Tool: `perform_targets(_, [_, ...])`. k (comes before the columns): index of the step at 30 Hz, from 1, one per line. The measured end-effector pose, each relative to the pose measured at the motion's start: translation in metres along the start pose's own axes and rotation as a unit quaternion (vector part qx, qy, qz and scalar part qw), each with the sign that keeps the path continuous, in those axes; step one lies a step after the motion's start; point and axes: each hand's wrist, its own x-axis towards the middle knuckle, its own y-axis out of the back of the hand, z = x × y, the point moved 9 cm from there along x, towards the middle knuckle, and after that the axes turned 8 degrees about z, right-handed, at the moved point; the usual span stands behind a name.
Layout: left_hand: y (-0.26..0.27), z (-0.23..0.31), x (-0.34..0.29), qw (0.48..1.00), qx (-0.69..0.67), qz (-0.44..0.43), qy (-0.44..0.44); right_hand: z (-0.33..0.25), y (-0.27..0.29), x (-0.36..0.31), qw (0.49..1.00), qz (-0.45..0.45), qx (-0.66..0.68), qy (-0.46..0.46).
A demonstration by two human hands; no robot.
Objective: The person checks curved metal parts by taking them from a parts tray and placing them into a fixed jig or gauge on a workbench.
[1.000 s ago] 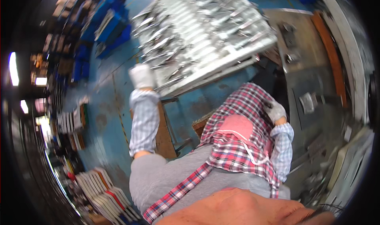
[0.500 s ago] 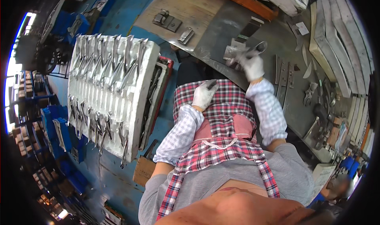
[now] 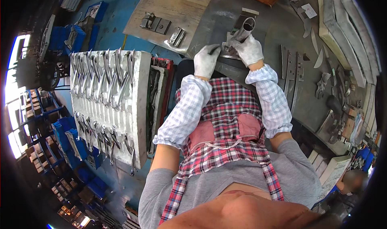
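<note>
My right hand (image 3: 249, 50), in a white glove, is closed round a short metal tube (image 3: 244, 34) whose open round end faces up. The tube is tilted over a small metal block (image 3: 229, 50) at the bench's near edge; whether they touch I cannot tell. My left hand (image 3: 206, 60), also gloved and with dark fingertips, is beside that block. Its thumb and fingers are apart, and nothing shows between them. Beyond the tube a flat metal strip (image 3: 247, 13) lies on the dark steel bench (image 3: 274, 39).
Left of me stands a white foam tray (image 3: 141, 108) with rows of shiny plier-like metal parts (image 3: 117, 73). A clamp-like fixture (image 3: 155, 23) and small metal block (image 3: 177, 37) sit on the wooden board (image 3: 181, 5). Long metal strips (image 3: 291, 67) and blades (image 3: 319, 59) lie at right.
My left hand has risen from my apron to the bench edge, beside the metal block. My right hand has moved slightly nearer and left with the tube, which now stands more upright.
</note>
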Motion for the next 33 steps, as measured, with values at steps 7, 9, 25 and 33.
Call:
perform_targets(7, [-0.004, 0.016, 0.002, 0.994, -0.036, 0.057, -0.083, 0.020, -0.008, -0.004, 0.984, -0.032, 0.121, -0.129])
perform_targets(9, [-0.011, 0.017, -0.001, 0.994, -0.042, 0.048, -0.094, 0.025, 0.001, -0.008, 0.957, 0.023, 0.259, -0.128])
perform_targets(25, [-0.026, -0.006, 0.007, 0.999, 0.030, -0.011, -0.010, 0.051, -0.007, -0.061, 0.952, 0.148, 0.238, -0.126])
perform_targets(33, [-0.027, 0.009, 0.002, 0.996, 0.064, -0.013, -0.059, 0.065, -0.010, -0.051, 0.914, 0.048, 0.324, -0.237])
